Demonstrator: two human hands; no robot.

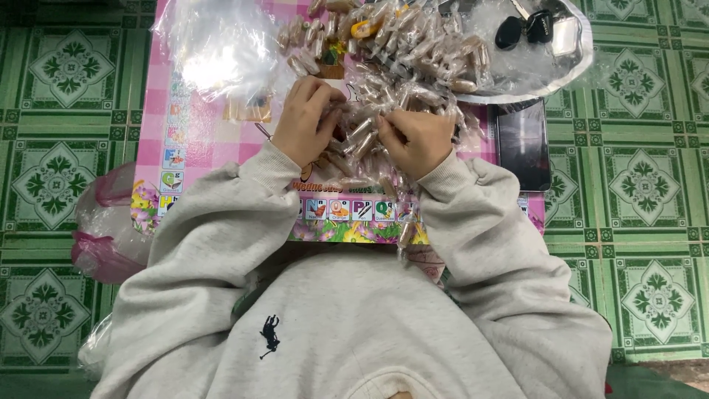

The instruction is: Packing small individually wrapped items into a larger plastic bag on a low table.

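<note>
Sleeves of your pale grey sweatshirt [347,325] fill the near part of the view, both arms reaching forward over a pink checked mat [196,140] with a border of small coloured pictures, laid on the green patterned tile floor [642,222]. At the near left, beside your elbow, a crumpled clear and pink plastic bag [107,222] lies on the tiles.

Your left hand [306,122] is curled, its fingers pressed together on a small wrapped piece at the middle of the mat. Your right hand [417,140] sits just beside it, thumb and fingertips pinching the clear wrapper of another brown piece; the two hands nearly touch. Around and between them lie loose wrapped brown pieces [362,137], some trailing nearer toward your lap.

Right of your right hand, a dark phone [523,144] lies flat at the mat's edge.

Farther off, a big heap of the same wrapped pieces [413,44] rests on a round metal tray [569,70], along with a black key fob [508,32]. At the far left, a clear plastic bag [214,48] catches the light on the mat.
</note>
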